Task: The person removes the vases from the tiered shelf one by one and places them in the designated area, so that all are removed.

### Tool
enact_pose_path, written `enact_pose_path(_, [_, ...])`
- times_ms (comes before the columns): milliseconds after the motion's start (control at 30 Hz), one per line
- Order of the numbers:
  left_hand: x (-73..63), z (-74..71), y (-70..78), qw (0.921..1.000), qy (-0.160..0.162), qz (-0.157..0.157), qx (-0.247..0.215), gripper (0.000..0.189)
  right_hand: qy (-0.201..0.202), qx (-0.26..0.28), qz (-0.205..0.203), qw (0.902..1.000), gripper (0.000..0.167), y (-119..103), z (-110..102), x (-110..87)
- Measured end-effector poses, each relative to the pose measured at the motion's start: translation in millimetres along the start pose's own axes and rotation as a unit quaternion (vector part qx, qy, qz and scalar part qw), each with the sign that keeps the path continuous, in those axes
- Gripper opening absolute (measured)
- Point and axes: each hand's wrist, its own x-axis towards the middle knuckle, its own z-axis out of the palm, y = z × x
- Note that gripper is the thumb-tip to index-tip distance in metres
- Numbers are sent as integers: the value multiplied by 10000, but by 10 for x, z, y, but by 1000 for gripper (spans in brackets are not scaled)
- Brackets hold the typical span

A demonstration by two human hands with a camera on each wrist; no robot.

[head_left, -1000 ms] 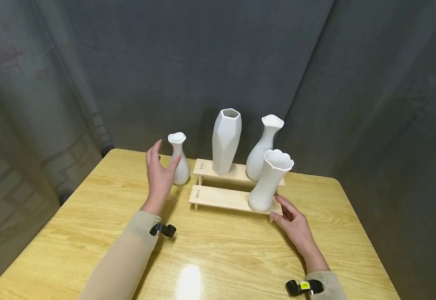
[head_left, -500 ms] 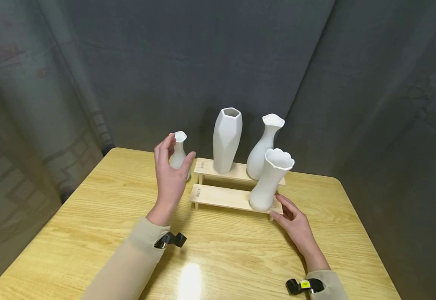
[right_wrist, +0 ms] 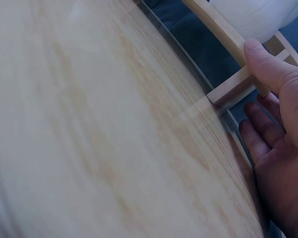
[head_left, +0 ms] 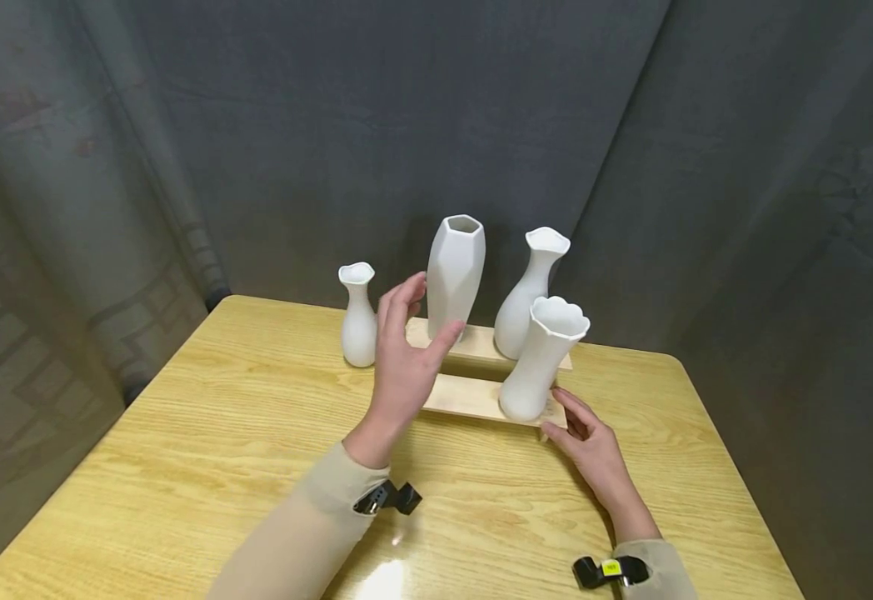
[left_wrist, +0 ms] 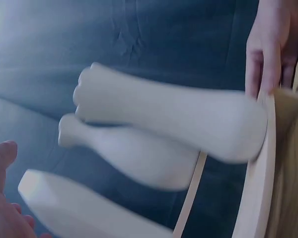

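Observation:
Before the faceted white vase (head_left: pixel 455 275) on the upper step of a wooden stand (head_left: pixel 459 395), my left hand (head_left: pixel 406 367) has its thumb and fingers spread. In the left wrist view a gap shows between that hand (left_wrist: pixel 7 203) and the vase. My right hand (head_left: pixel 592 450) grips the right end of the stand's lower step, thumb at the front edge, as the right wrist view (right_wrist: pixel 283 109) also shows. Close to it a scalloped-rim vase (head_left: pixel 530 375) stands on the lower step. Behind is a wavy-rim vase (head_left: pixel 521 312) on the upper step.
A small wavy-rim vase (head_left: pixel 358 329) stands on the wooden table (head_left: pixel 256 400), left of the stand. Dark grey curtains (head_left: pixel 376 125) hang behind the table and at both sides. Each wrist carries a black camera on a strap.
My left hand has moved right, from beside the small vase to the front of the faceted vase. The small vase stays on the table. My right hand has kept its place on the stand.

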Motion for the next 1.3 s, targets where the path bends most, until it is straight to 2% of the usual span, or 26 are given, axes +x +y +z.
enact_pose_path(200, [-101, 286, 99, 9987, -378, -272, -210, 75, 9, 80, -19, 10000, 74, -3, -3, 6])
enact_pose_path(433, [-220, 581, 159, 9931, -850, -684, -425, 76, -8, 104, -45, 9999, 73, 11, -2, 10])
enact_pose_path(633, [-290, 798, 142, 9910, -984, -826, -386, 77, -5, 229, -108, 9997, 71, 31, -5, 18])
enact_pose_path(967, [-376, 1033, 88, 9875, -1071, -1115, -318, 79, -25, 141, -109, 9998, 71, 26, -15, 5])
enact_pose_path(1133, [-404, 1098, 51, 9873, -1111, -1120, -198, 79, 9, 49, -125, 9999, 71, 21, -18, 6])
enact_pose_path(1300, [-441, 1140, 9, 9845, -1202, -1267, -184, 79, 72, -152, -76, 9998, 72, 38, -18, 13])
